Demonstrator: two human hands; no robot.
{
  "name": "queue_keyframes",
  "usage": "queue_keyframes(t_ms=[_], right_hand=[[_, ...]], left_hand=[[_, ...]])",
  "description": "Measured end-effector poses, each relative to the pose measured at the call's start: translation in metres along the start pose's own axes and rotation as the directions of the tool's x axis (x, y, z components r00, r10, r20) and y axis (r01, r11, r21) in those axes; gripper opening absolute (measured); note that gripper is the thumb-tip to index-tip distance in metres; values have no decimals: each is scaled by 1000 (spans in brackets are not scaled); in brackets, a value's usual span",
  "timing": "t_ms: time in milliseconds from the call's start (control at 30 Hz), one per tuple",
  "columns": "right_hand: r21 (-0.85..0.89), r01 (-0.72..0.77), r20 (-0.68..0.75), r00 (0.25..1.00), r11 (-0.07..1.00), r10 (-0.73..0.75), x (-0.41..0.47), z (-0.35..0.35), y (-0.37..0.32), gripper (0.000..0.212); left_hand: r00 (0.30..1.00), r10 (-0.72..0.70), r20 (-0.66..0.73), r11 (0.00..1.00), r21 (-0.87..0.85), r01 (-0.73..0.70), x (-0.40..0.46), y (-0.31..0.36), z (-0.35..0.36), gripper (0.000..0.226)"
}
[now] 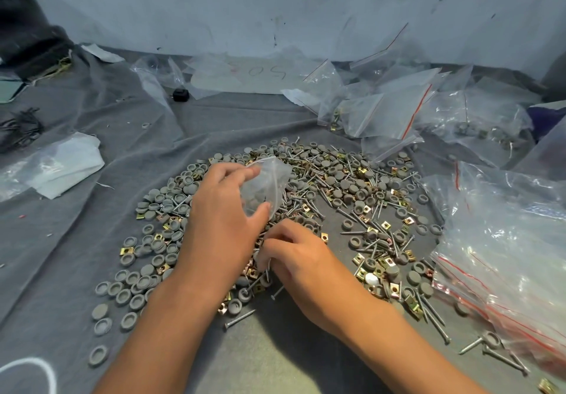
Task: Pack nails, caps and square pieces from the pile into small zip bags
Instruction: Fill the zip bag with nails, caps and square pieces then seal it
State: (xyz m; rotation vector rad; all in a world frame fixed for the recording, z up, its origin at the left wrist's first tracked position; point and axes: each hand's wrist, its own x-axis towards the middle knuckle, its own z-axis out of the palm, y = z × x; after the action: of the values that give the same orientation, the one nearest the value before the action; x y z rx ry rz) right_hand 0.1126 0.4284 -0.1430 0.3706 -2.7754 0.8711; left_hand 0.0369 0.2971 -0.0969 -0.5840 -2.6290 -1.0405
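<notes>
A small zip bag [266,186] is held up over the middle of the pile [337,197] by the left hand [225,209], pinched between thumb and fingers [245,173]; a few grey caps are seen through the plastic, count unclear. The right hand [294,252] is lowered onto the near part of the pile, just beside the left hand, fingers curled around small parts; exactly what is gripped cannot be told.

The pile is spread on a grey cloth [92,209]: grey round caps [159,200], thin nails [361,219] and brassy square pieces [386,225], each far too many to count. Caps are massed on the left, nails and square pieces mixed on the right. One white cap [371,278] is seen near right of the hands. One loose nail [239,319] lies near, apart from the heap.

A heap of zip bags [395,111] with red strips is piled far right, several with parts inside; number not countable. A stack of empty bags [505,240] is laid at the right edge, touching the pile. One folded plastic sheet [58,167] lies at left. One small black object [180,94] sits far, by the wall [275,4].
</notes>
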Motion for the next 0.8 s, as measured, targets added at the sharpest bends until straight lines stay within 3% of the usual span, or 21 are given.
queue_keyframes(t_ms=[300, 800], right_hand=[[-294, -50, 4, 999, 955, 53, -2, 6, -17, 30], [-375, 15, 116, 993, 927, 30, -7, 5, -23, 31]], left_hand=[[1000, 26, -1, 1000, 6, -26, -3, 3, 3, 53], [1000, 12, 18, 1000, 19, -13, -3, 4, 6, 52]])
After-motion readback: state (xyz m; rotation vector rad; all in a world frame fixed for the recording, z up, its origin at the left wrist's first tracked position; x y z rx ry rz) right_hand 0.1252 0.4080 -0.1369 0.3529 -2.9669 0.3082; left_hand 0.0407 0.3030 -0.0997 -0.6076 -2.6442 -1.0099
